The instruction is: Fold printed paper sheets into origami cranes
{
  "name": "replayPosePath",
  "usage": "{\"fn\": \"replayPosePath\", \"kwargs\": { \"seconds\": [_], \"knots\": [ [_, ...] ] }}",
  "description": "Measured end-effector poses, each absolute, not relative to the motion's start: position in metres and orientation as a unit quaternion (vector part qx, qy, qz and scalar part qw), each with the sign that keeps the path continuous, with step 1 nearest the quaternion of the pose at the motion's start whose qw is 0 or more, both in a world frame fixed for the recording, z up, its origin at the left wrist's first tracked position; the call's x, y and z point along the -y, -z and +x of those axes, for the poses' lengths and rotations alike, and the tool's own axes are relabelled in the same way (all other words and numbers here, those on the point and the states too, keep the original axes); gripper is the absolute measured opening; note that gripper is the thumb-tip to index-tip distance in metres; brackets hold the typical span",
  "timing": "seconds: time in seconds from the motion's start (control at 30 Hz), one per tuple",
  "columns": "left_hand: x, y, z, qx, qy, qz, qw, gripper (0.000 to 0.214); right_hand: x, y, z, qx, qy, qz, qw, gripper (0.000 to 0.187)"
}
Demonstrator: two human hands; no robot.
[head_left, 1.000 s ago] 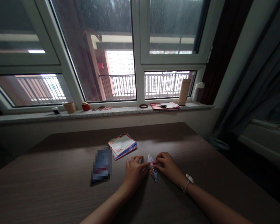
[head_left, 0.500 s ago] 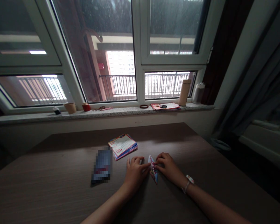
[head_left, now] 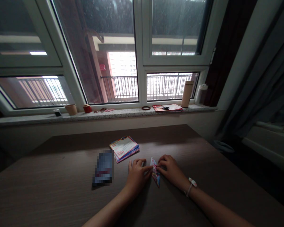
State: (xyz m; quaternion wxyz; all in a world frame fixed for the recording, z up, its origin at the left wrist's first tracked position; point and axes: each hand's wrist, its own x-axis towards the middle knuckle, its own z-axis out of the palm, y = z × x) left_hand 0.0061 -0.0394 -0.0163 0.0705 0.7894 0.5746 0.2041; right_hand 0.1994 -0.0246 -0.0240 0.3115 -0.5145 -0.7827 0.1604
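Note:
A small folded piece of printed paper, narrow and pointed at both ends, lies on the dark wooden table between my hands. My left hand rests flat beside it, fingers spread, with the thumb and forefinger pressing its left edge. My right hand, with a white band at the wrist, has curled fingers pinching the paper's right side near the upper tip.
A stack of colourful printed sheets lies further back on the table, and a dark blurred flat object sits left of my hands. The windowsill holds a tall beige tumbler, a jar, scissors on papers, a bracelet and small cups.
Almost nothing differs. Both hands stay on the folded paper, with only a slight shift of the fingers and view.

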Motion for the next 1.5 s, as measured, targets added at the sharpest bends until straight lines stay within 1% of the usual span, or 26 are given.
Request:
{"fn": "replayPosePath", "kwargs": {
  "seconds": [0.3,0.6,0.83,1.07,1.5],
  "knots": [
    [0.039,0.02,0.006,-0.562,-0.209,0.798,0.067,0.02,0.022,0.025,0.2,0.777,-0.166,-0.522,0.309,0.008],
    [0.034,0.022,0.008,-0.576,-0.21,0.788,0.059,0.015,0.017,0.029,0.199,0.767,-0.166,-0.533,0.316,0.012],
    [0.029,0.02,0.01,-0.588,-0.204,0.777,0.099,0.014,0.015,0.032,0.195,0.749,-0.166,-0.557,0.318,0.008],
    [0.027,0.022,0.008,-0.597,-0.2,0.768,0.118,0.014,0.014,0.031,0.193,0.738,-0.179,-0.571,0.31,0.007],
    [0.023,0.022,0.014,-0.6,-0.22,0.76,0.115,0.012,0.015,0.032,0.195,0.745,-0.173,-0.565,0.309,0.009]
  ]
}}
